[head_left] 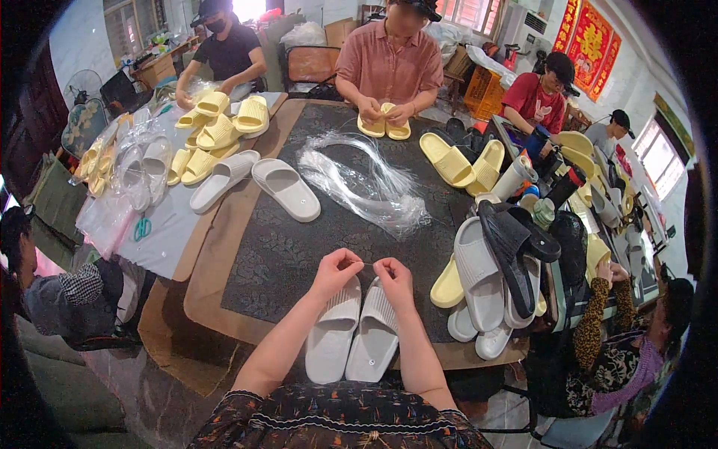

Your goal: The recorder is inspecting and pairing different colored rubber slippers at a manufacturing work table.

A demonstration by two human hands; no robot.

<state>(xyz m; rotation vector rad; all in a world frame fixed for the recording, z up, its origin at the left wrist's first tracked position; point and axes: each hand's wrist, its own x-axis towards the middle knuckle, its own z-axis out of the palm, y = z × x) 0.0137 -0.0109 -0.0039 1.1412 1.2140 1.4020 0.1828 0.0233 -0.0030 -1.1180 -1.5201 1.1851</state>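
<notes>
A pair of light grey slides lies side by side at the table's near edge, the left slide (pixel 331 333) and the right slide (pixel 373 337) both with toes pointing away from me. Over the left slide's toe end, my left hand (pixel 338 271) is closed in a pinch. My right hand (pixel 392 280) pinches in the same way above the right slide. The two sets of fingertips are close together; anything thin between them is too small to make out. Ahead of my hands, a loose bundle of clear plastic strands (pixel 359 183) is spread on the dark mat (pixel 277 262).
Grey, black and yellow slides are piled at right, including a grey slide (pixel 479 262). Another grey slide (pixel 286 189) lies at left. Yellow slides (pixel 217 131), bagged pairs and green-handled scissors (pixel 142 228) occupy the left table. Across, a co-worker (pixel 389 67) handles yellow slides; others sit around.
</notes>
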